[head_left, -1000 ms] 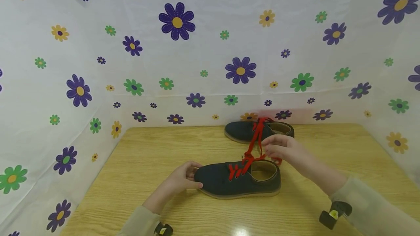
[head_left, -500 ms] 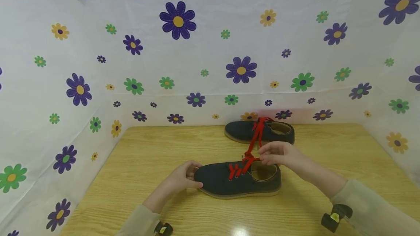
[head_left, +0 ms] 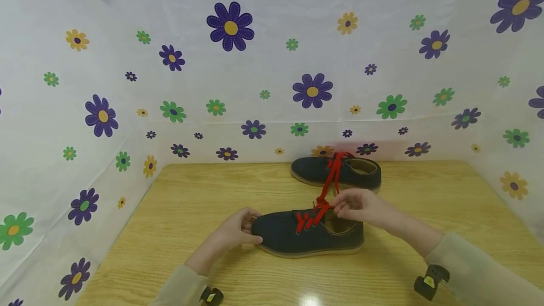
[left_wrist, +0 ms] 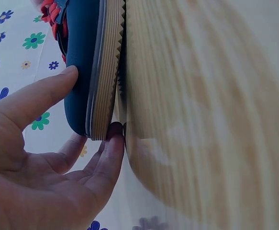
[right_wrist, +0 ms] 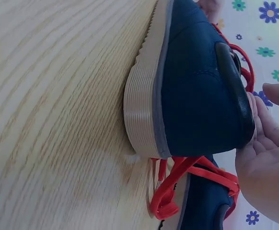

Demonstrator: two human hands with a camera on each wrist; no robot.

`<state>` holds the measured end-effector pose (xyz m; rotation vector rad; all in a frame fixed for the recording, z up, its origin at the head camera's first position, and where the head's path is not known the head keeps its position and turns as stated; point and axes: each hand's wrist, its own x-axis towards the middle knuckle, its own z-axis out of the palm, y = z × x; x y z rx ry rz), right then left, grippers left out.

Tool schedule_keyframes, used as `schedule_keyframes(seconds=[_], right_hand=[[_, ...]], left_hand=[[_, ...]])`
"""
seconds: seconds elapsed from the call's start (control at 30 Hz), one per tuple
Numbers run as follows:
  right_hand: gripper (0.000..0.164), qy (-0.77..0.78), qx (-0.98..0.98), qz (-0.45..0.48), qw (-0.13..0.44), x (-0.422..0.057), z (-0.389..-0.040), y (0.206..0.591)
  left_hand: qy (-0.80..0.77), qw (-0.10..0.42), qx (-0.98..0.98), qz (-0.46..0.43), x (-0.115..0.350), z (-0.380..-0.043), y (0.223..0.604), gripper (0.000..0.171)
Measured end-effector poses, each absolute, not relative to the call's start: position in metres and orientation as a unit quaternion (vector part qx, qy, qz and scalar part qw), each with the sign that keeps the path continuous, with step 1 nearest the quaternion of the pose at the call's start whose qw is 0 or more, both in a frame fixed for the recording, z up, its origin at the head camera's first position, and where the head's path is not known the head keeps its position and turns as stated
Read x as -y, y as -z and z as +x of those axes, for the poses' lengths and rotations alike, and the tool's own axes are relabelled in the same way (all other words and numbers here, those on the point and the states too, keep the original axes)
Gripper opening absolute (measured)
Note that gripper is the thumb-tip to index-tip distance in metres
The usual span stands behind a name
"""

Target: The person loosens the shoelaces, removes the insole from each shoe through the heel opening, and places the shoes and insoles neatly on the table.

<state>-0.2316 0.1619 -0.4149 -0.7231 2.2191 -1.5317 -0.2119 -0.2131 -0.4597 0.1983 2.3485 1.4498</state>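
Observation:
A dark blue shoe (head_left: 284, 233) with red laces (head_left: 302, 222) lies on its sole in the middle, toe to the left. My left hand (head_left: 239, 228) holds its toe; in the left wrist view the thumb (left_wrist: 58, 88) presses the upper and fingertips reach the sole's edge. My right hand (head_left: 354, 206) is over the shoe's opening, fingertips by the red lace. In the right wrist view its thumb stands apart from the fingers, which lie by the collar (right_wrist: 237, 91); the heel hides part of them.
A second dark blue shoe (head_left: 310, 170) sits behind, against the flower-printed wall sheet (head_left: 263, 60). Red lace (head_left: 329, 185) runs between the two shoes, with a knot near the front one. Both shoes stand on a wooden table (head_left: 204, 188).
My right hand has come down and left, from above the heel to the shoe's opening by the lace. The left hand and both shoes have stayed in place.

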Motion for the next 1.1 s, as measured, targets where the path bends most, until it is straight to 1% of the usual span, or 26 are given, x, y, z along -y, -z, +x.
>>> schedule_keyframes(seconds=[0.17,0.3,0.5,0.7,0.8,0.93,1.1], right_hand=[[0.020,0.458,-0.826,-0.305,0.122,-0.157,-0.231,0.415],[0.013,0.381,-0.864,-0.322,0.074,-0.153,-0.230,0.416],[0.011,0.284,-0.898,-0.336,-0.001,-0.145,-0.223,0.416],[0.013,0.196,-0.913,-0.350,-0.078,-0.138,-0.216,0.420],[0.016,0.153,-0.926,-0.335,-0.086,-0.133,-0.211,0.421],[0.019,0.103,-0.941,-0.314,-0.075,-0.126,-0.203,0.418],[0.016,0.058,-0.947,-0.309,-0.069,-0.120,-0.200,0.414]], left_hand=[[-0.508,0.185,-0.839,0.066,0.213,-0.212,0.458,0.060],[-0.503,0.185,-0.841,0.068,0.214,-0.213,0.458,0.061],[-0.500,0.184,-0.843,0.077,0.215,-0.215,0.458,0.061],[-0.499,0.187,-0.844,0.067,0.213,-0.214,0.457,0.060],[-0.497,0.189,-0.844,0.067,0.213,-0.214,0.457,0.059],[-0.497,0.190,-0.844,0.071,0.213,-0.214,0.458,0.059],[-0.496,0.190,-0.844,0.073,0.213,-0.215,0.457,0.059]])
